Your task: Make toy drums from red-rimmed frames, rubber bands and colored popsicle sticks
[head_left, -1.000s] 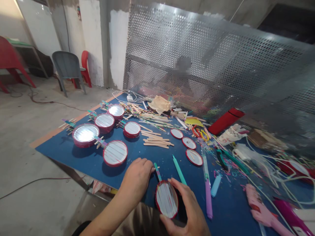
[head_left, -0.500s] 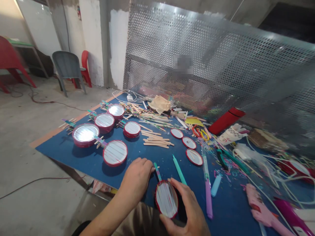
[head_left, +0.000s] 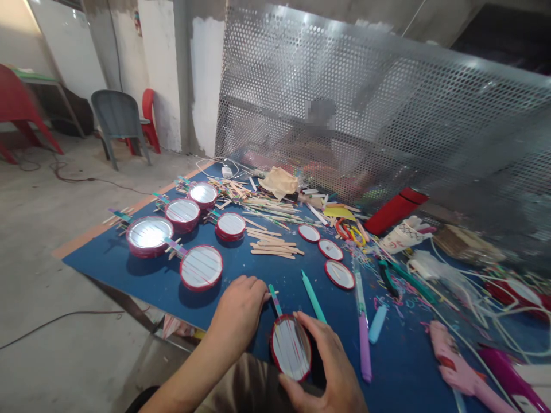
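A toy banjo (head_left: pixel 291 347), with a round white face, red rim and strings running up a coloured stick neck, is at the table's near edge. My right hand (head_left: pixel 333 367) grips its round body, thumb at the lower rim and fingers along the upper right. At the neck, my left hand (head_left: pixel 241 310) has its fingertips closed on a small wooden peg; the fingertips are partly hidden. Just right of the neck lies a teal pen (head_left: pixel 314 296). Similar finished-looking banjos (head_left: pixel 201 268) stand in a group to the left.
Loose craft sticks (head_left: pixel 275 248) and round red-rimmed discs (head_left: pixel 340 274) lie beyond my hands. Rightward are a purple glue-stick-like tube (head_left: pixel 365 350), teal-handled pliers (head_left: pixel 411 281), a pink glue gun (head_left: pixel 458 364), cords and a red bottle (head_left: pixel 396 211). A perforated metal panel (head_left: pixel 344 86) backs the table.
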Motion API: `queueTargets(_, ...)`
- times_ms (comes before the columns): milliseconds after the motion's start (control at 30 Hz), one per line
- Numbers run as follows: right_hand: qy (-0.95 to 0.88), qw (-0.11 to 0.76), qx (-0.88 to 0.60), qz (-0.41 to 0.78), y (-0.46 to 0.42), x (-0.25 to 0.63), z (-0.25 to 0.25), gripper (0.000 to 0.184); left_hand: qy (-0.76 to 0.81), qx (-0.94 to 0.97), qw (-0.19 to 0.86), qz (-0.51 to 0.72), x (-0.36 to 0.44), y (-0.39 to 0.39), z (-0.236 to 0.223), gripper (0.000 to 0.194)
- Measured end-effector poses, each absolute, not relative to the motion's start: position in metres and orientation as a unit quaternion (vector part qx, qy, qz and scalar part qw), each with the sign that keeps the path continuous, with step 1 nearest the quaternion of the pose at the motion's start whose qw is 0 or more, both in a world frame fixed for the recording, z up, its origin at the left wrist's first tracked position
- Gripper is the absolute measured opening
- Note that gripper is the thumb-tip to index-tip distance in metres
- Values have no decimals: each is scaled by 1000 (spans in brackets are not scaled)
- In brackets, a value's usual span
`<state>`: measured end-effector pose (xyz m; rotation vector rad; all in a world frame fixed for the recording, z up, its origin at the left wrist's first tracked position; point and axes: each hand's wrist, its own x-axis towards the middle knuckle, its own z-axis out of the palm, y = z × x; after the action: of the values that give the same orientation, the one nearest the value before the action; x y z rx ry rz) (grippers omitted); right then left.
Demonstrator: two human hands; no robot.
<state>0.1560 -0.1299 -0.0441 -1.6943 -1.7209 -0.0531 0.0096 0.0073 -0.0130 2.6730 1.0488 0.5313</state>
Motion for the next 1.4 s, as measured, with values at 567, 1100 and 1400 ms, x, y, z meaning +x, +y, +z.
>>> queueTargets(567,-669,357,-652,-20,-129,156,-42,66,352,909,122,188,9,7,-13,19)
queueTargets(1100,-677,354,-645,-16,-129,158,-43,68,348,908,122,197,8,8,-14,21)
queueTargets(1400,-683,352,-640,-18,-129,158,-43,62,349,909,120,194,8,8,-14,21)
